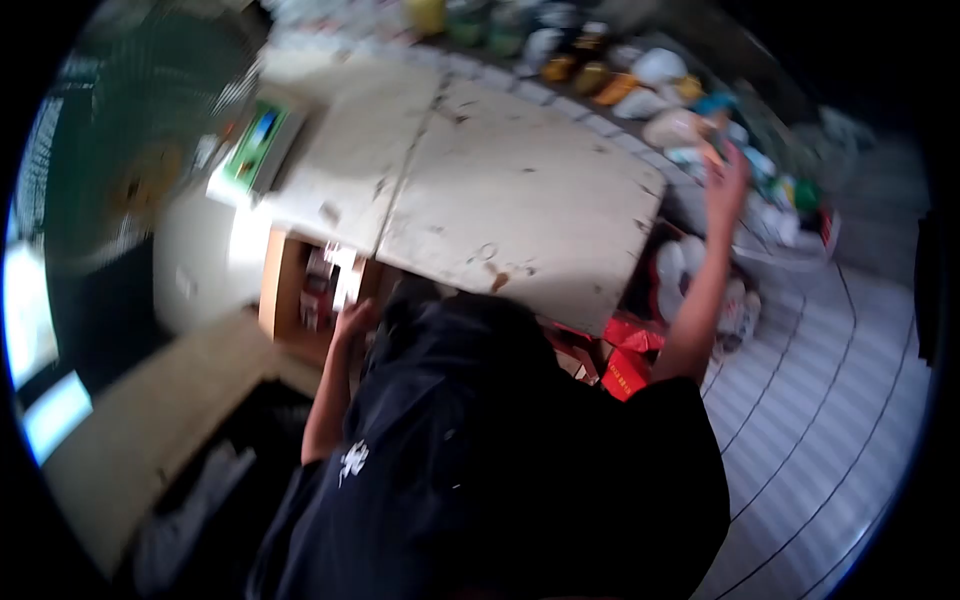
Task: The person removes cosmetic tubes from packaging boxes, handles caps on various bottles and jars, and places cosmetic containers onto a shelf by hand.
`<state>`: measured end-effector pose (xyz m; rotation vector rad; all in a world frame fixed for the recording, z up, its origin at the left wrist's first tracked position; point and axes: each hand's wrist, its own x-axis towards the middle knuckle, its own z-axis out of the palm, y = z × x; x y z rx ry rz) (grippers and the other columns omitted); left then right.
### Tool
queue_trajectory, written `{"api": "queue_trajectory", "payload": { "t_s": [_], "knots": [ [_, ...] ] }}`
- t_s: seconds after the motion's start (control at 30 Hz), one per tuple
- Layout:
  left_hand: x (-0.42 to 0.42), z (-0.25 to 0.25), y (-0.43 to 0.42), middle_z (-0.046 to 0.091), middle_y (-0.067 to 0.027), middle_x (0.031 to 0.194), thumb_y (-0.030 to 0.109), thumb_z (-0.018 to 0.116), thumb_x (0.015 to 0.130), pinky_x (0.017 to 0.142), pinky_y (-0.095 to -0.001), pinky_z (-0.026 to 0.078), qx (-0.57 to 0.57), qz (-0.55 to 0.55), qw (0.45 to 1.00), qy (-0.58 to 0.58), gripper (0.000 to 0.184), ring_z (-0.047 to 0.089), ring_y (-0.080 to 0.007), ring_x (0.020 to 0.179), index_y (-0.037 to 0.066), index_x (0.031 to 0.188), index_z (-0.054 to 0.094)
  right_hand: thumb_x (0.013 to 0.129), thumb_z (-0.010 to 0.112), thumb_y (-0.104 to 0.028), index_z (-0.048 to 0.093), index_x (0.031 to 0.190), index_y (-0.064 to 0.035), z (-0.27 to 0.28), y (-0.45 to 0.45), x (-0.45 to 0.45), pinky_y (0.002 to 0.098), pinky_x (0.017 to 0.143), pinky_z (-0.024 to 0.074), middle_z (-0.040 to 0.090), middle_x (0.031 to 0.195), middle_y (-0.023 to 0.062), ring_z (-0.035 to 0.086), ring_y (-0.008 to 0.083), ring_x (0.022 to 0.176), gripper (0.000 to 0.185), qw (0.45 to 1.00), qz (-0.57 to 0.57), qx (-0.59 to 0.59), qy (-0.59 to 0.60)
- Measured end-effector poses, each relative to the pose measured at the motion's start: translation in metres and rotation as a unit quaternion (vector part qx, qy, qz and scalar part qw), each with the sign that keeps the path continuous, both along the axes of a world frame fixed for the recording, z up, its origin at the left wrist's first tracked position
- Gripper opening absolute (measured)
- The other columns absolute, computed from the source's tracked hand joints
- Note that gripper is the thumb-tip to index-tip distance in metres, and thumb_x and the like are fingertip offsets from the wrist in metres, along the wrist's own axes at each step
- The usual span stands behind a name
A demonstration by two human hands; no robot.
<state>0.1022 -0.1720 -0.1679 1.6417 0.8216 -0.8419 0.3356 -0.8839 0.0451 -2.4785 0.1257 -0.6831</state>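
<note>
My right hand (727, 180) is raised at the upper right, over a cluttered row of bags and packets (665, 100). Its fingers are bent and blurred, and whether they hold anything is unclear. My left hand (355, 322) is low at the left, at the edge of an open wooden drawer (285, 290) with small boxes inside. The fingers of that hand are too blurred to read. Between the hands lies a worn pale tabletop (520, 190) with dark marks.
A green and white box (258, 150) stands at the table's left end, near a large fan (140, 180). Red packages (628, 370) lie below the table's right edge. White floor tiles (800, 400) spread at the right.
</note>
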Motion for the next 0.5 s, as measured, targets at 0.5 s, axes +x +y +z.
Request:
{"api": "queue_trajectory", "payload": {
  "t_s": [0.5],
  "knots": [
    [-0.101,-0.004,0.013,0.073,-0.0055,0.076,0.032,0.086,0.084,0.06,-0.0244,0.055,0.086,0.211,0.973,-0.019,0.032,0.066,-0.0109,0.064,0.003,0.092,0.075,0.092,0.072,-0.01,0.055,0.142,-0.0129,0.034,0.095,-0.024,0.0426,0.083,0.0596,0.055,0.126,0.0185,0.067,0.0341,0.102,0.053,0.998,-0.043,-0.041,0.029]
  ]
}}
